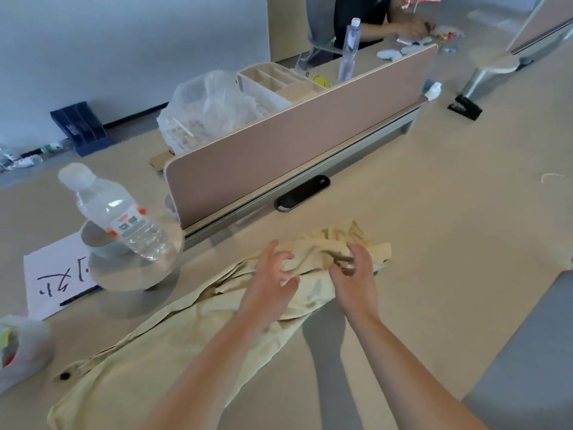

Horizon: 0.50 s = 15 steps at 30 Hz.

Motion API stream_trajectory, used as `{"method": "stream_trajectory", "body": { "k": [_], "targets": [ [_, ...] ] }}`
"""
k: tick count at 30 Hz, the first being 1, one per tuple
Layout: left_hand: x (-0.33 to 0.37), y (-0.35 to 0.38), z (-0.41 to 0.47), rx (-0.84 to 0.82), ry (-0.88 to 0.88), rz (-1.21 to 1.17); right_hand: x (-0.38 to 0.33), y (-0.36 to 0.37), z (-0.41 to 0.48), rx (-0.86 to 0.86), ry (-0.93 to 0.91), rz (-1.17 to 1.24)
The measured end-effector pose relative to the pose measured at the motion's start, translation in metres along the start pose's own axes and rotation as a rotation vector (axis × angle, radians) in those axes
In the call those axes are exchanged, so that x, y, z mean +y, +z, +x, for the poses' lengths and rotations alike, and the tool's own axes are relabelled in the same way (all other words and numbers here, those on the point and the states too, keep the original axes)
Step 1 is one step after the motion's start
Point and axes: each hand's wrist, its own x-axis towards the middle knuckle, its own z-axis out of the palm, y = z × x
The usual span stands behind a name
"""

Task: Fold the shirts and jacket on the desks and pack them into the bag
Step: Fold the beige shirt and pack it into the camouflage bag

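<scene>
Jacket (173,346) crumpled on desk (449,243); left hand (273,277) and right hand (353,274) over far end, fingers curled, grip unclear.

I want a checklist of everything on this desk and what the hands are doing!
Surface: beige desk, split by a pinkish divider panel.
Job's things: crumpled cream garment lying unfolded; no bag recognised.
Clutter: water bottle on a round stand, handwritten paper, plastic bag, organiser tray, stapler.
Hands: left hand and right hand, fingers curled at the bunched fabric; grip unclear.
Cables: nothing seen.
Surroundings: another person seated beyond the divider.
</scene>
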Motion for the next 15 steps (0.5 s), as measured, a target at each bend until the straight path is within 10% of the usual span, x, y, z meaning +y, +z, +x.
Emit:
{"method": "stream_trajectory", "body": {
  "k": [15],
  "targets": [
    [0.011,0.042,0.116,0.041,-0.06,0.464,-0.005,-0.017,0.104,-0.044,-0.017,-0.262]
  ]
}}
